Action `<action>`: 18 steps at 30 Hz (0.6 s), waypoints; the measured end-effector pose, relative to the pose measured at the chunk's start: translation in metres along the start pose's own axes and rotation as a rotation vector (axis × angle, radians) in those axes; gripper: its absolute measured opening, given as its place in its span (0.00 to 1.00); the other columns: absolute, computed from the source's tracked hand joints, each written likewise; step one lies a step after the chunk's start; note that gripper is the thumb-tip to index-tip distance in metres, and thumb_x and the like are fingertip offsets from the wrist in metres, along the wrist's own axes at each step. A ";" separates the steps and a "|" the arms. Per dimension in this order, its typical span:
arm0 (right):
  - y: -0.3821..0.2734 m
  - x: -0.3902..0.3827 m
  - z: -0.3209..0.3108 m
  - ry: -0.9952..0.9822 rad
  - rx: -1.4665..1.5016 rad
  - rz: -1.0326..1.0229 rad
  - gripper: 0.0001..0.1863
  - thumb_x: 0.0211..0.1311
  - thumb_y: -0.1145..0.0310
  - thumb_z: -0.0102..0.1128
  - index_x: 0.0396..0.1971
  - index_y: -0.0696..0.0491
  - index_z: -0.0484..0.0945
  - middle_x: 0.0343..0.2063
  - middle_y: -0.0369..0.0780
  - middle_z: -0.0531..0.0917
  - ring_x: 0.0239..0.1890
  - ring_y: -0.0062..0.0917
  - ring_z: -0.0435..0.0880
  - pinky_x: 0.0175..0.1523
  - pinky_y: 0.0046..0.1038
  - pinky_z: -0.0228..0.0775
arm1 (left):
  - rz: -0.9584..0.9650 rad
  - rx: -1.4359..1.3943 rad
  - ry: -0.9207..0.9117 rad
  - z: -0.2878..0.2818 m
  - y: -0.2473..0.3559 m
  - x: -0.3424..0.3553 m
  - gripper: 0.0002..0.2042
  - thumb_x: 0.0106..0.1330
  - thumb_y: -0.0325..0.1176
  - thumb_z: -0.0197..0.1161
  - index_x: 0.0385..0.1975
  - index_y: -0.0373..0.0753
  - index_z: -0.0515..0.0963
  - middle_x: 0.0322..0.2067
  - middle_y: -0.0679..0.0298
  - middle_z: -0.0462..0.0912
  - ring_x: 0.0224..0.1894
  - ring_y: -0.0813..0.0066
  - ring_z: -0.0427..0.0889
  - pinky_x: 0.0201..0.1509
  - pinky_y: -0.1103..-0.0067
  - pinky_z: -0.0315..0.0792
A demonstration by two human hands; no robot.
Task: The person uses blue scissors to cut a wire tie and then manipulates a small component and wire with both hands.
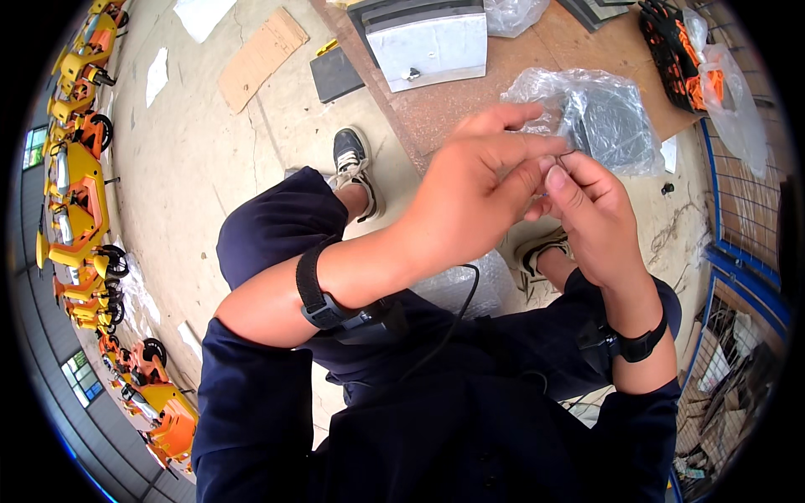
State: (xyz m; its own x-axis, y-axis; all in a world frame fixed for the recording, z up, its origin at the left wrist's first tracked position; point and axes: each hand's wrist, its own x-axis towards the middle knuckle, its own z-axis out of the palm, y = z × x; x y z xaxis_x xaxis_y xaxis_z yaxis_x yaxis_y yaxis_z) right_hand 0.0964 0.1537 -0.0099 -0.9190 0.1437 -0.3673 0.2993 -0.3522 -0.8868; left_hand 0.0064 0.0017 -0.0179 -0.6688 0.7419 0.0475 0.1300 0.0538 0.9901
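Both of my hands meet in front of me, above the brown board. The thumb and forefinger of my left hand [478, 184] are pinched together, its other fingers loosely bent. My right hand [594, 220] is closed too, its thumb and fingertips touching the left fingertips. A tiny thin dark thing shows between them, too small to name. Just beyond my fingers lies a dark flat item in clear plastic wrap [616, 126]. Farther off on the board stands a grey and black metal box [432, 52] with a small lock on its face.
Black and orange gloves [668, 54] and a clear plastic bag [734, 109] lie at the far right of the brown board [457, 109]. A blue mesh cage [742, 277] stands at right. Cardboard [262, 59] and a dark pad [335, 75] lie on the floor. Yellow scooters [80, 193] line the left.
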 end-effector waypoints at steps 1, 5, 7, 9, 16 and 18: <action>0.001 0.001 -0.002 0.002 0.033 0.012 0.12 0.68 0.65 0.55 0.38 0.59 0.79 0.32 0.38 0.82 0.33 0.19 0.77 0.41 0.22 0.70 | 0.058 0.093 -0.017 0.000 0.000 -0.001 0.13 0.68 0.24 0.55 0.52 0.35 0.76 0.55 0.54 0.72 0.53 0.69 0.76 0.53 0.76 0.74; 0.006 0.001 -0.008 0.034 0.094 -0.012 0.11 0.68 0.64 0.56 0.36 0.58 0.78 0.29 0.37 0.81 0.30 0.18 0.76 0.39 0.21 0.69 | 0.267 0.284 -0.025 0.005 0.000 -0.002 0.15 0.70 0.24 0.51 0.55 0.32 0.73 0.55 0.52 0.72 0.57 0.65 0.73 0.58 0.72 0.68; 0.004 0.001 -0.007 0.024 0.113 -0.041 0.11 0.67 0.65 0.55 0.36 0.58 0.78 0.28 0.36 0.81 0.30 0.18 0.76 0.38 0.21 0.68 | 0.237 0.154 -0.025 0.006 0.007 -0.002 0.15 0.71 0.25 0.50 0.55 0.30 0.72 0.54 0.52 0.73 0.58 0.64 0.71 0.60 0.72 0.65; 0.000 0.001 -0.008 0.007 0.118 -0.046 0.10 0.67 0.66 0.55 0.36 0.58 0.78 0.27 0.36 0.80 0.30 0.18 0.76 0.38 0.22 0.68 | 0.215 -0.011 -0.077 0.001 0.004 -0.001 0.15 0.71 0.27 0.49 0.55 0.29 0.72 0.52 0.51 0.74 0.56 0.64 0.72 0.59 0.73 0.66; -0.007 -0.004 -0.006 -0.047 0.196 -0.022 0.10 0.68 0.68 0.52 0.39 0.59 0.77 0.29 0.37 0.80 0.32 0.19 0.76 0.40 0.22 0.68 | 0.299 0.026 -0.188 -0.010 0.008 0.007 0.17 0.73 0.32 0.49 0.55 0.27 0.71 0.47 0.51 0.75 0.53 0.64 0.74 0.55 0.74 0.68; -0.008 -0.004 -0.004 -0.027 0.221 -0.030 0.10 0.68 0.67 0.52 0.39 0.59 0.76 0.30 0.38 0.80 0.32 0.19 0.77 0.41 0.23 0.68 | 0.344 0.146 -0.139 -0.008 0.008 0.005 0.18 0.72 0.33 0.50 0.55 0.27 0.71 0.47 0.50 0.75 0.50 0.62 0.75 0.53 0.74 0.69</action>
State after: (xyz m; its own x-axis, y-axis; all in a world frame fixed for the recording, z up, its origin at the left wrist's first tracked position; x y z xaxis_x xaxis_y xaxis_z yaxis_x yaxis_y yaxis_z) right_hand 0.0984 0.1595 -0.0031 -0.9340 0.1332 -0.3316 0.2112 -0.5426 -0.8130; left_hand -0.0014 0.0006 -0.0086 -0.4639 0.8159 0.3450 0.4384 -0.1269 0.8898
